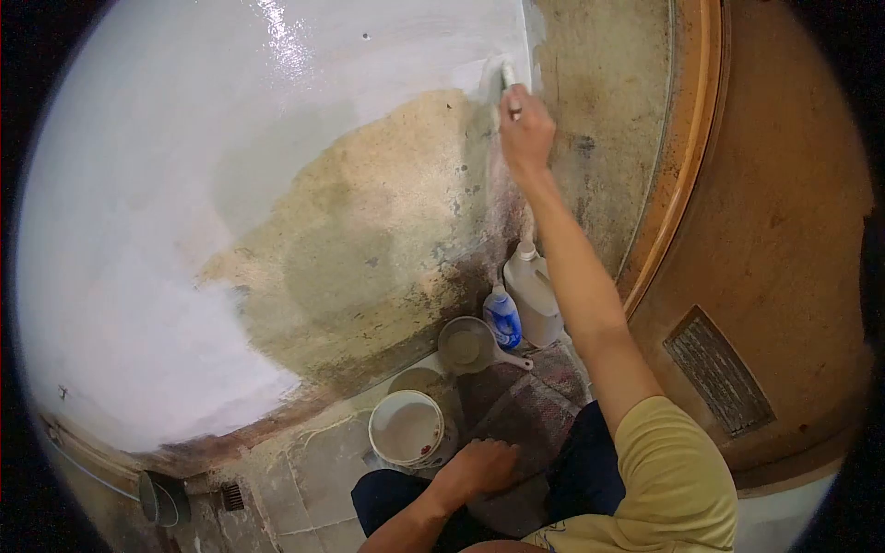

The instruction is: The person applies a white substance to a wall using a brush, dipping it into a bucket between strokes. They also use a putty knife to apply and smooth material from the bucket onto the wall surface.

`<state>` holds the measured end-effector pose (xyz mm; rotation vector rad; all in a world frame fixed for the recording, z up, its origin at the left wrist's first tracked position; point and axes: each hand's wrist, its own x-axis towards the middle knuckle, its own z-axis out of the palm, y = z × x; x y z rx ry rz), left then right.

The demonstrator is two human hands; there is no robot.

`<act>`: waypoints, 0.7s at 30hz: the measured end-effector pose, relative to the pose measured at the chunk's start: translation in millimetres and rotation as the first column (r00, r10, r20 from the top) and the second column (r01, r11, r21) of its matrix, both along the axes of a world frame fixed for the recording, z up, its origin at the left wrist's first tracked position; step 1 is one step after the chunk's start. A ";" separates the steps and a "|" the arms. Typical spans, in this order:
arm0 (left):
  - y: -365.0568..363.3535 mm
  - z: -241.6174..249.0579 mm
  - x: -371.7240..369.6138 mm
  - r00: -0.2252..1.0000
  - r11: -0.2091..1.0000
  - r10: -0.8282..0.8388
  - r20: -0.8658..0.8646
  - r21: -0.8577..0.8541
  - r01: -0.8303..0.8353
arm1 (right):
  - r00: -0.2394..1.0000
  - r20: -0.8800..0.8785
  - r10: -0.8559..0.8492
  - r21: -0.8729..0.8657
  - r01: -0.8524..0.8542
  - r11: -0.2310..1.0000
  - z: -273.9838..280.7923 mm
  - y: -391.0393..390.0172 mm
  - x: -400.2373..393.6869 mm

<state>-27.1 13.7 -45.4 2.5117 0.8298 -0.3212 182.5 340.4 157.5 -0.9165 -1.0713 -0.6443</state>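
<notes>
High in the wall corner, my right hand (528, 134) is closed around the handle of a paintbrush (508, 74). The brush tip touches the wall, where white paint meets the bare strip. White paint covers the upper and left parts of the wall (184, 120); a patch of stained yellow-green plaster (359, 212) shows lower down. My left hand (486, 465) is low by my knees, its fingers curled in with nothing visible in them. Just left of it stands a white bucket (407, 429) with whitish content inside.
Against the wall foot are a dipper with a handle (466, 346), a blue-and-white bottle (502, 318) and a translucent jug (535, 295). A brown door (784, 184) with a vent (719, 369) is at right. A dark pail (164, 498) and floor drain (232, 497) lie at lower left.
</notes>
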 end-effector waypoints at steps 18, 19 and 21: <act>6.2 -1.3 4.6 1.000 0.999 -0.024 0.006 -0.041 0.024 | 0.320 -0.382 0.867 0.280 -0.854 0.438 -17.9 -15.9 14.0; 5.4 -2.7 3.4 1.000 0.999 -0.023 0.007 -0.041 0.024 | 0.319 -0.382 0.867 0.279 -0.855 0.437 -18.3 -14.7 26.1; 2.9 -6.5 0.3 0.997 1.000 -0.010 0.077 -0.002 0.010 | 0.421 -0.397 0.816 0.293 -0.784 0.547 -20.1 -13.3 45.5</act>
